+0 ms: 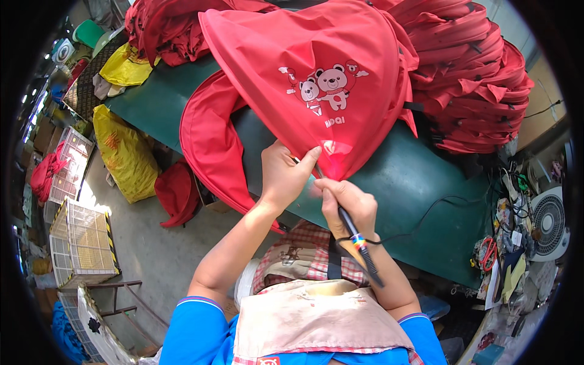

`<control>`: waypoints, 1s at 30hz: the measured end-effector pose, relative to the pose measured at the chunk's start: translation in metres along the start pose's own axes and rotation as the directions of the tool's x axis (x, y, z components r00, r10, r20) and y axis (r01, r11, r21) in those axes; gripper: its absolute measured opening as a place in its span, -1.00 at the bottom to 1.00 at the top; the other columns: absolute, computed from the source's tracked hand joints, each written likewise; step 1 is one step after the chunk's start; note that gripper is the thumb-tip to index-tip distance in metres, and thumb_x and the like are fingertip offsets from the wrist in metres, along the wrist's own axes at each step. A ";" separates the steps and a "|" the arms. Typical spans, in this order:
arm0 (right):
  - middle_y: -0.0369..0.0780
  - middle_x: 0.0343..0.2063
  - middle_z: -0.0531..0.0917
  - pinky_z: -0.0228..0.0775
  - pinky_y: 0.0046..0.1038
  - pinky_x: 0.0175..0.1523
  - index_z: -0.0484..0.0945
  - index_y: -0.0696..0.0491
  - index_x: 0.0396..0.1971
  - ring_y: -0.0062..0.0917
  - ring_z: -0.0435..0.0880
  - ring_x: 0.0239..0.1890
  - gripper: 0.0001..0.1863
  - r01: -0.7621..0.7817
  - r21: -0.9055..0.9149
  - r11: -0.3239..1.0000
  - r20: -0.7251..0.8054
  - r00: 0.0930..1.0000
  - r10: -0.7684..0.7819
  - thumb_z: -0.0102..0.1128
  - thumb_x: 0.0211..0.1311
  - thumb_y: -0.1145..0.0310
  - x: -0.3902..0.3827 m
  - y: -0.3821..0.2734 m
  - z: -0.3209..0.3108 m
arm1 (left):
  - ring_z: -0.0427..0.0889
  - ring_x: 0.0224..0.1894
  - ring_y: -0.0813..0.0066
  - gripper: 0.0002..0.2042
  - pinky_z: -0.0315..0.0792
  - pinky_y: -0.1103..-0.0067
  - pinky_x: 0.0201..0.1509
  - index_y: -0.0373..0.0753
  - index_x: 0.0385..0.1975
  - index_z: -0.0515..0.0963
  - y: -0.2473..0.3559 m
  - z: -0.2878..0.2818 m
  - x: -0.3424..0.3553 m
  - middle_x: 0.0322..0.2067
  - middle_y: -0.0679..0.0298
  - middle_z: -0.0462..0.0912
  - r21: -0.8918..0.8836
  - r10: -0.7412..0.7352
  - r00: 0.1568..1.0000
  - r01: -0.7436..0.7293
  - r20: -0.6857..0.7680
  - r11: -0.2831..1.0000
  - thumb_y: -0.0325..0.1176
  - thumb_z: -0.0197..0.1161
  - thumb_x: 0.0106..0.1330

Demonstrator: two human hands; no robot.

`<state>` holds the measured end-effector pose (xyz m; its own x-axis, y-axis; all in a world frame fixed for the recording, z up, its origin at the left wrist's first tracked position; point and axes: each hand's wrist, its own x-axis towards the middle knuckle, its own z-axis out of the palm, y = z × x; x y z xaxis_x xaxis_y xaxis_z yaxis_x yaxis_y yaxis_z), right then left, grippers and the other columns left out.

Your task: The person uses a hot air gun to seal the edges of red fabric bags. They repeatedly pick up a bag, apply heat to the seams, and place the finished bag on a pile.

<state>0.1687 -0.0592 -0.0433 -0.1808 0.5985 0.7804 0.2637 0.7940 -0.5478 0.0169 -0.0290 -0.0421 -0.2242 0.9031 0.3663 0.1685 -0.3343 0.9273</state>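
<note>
A red fabric canopy (261, 55) with two printed bears spreads over the green table in front of me. It looks like a stroller hood. My left hand (285, 173) pinches its near edge between thumb and fingers, close to the pointed corner. My right hand (351, 205) is closed around a black pen-shaped soldering iron (348, 220), whose cord trails off to the right. The iron's front end points at the canopy's corner, beside my left thumb; its very tip is hard to make out. A curved red flap (204, 121) hangs over the table's edge on the left.
Stacked red canopies (474, 79) rise at the back right, with another red heap (167, 30) at the back left. The green table (420, 176) carries the black cord. A white fan (547, 222) and red-handled scissors (488, 252) are at right. Yellow bags (125, 155) and a crate (82, 243) stand left.
</note>
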 end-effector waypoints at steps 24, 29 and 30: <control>0.23 0.06 0.58 0.19 0.13 0.41 0.21 -0.04 0.09 0.09 0.53 0.22 -0.64 0.374 0.651 0.660 -0.435 0.897 -0.079 -0.36 0.64 0.01 0.151 0.054 -0.029 | 0.46 -0.36 0.75 -0.70 0.35 0.74 -0.46 -0.20 -0.04 0.46 0.093 0.057 0.197 -0.35 0.49 0.49 -0.369 0.105 0.980 -0.162 -0.169 0.915 -0.09 -0.03 0.60; -0.08 -0.26 0.63 0.46 -0.10 0.01 0.24 -0.10 0.18 -0.28 0.52 -0.20 -0.59 0.354 0.452 0.819 -0.587 0.810 -0.026 -0.42 0.64 -0.03 0.142 0.072 -0.069 | 0.27 -0.49 0.49 -0.55 0.32 0.41 -0.34 -0.38 -0.40 0.41 0.114 0.166 0.394 -0.61 0.22 0.27 -0.108 0.584 0.810 -0.576 0.061 0.810 -0.06 -0.05 0.60; -0.14 -0.34 0.60 0.48 -0.18 -0.09 0.26 -0.10 0.19 -0.36 0.48 -0.28 -0.57 0.352 0.459 0.816 -0.599 0.801 -0.008 -0.41 0.63 -0.06 0.143 0.076 -0.077 | 0.33 -0.50 0.45 -0.50 0.34 0.40 -0.34 -0.39 -0.39 0.45 0.107 0.194 0.427 -0.61 0.16 0.36 -0.171 0.578 0.804 -0.556 0.138 0.814 -0.01 -0.06 0.60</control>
<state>0.2361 0.0785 0.0504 0.4201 0.4089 0.8101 -0.2837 0.9071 -0.3108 0.1256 0.3735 0.1984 0.0491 0.5703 0.8200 0.0977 -0.8198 0.5643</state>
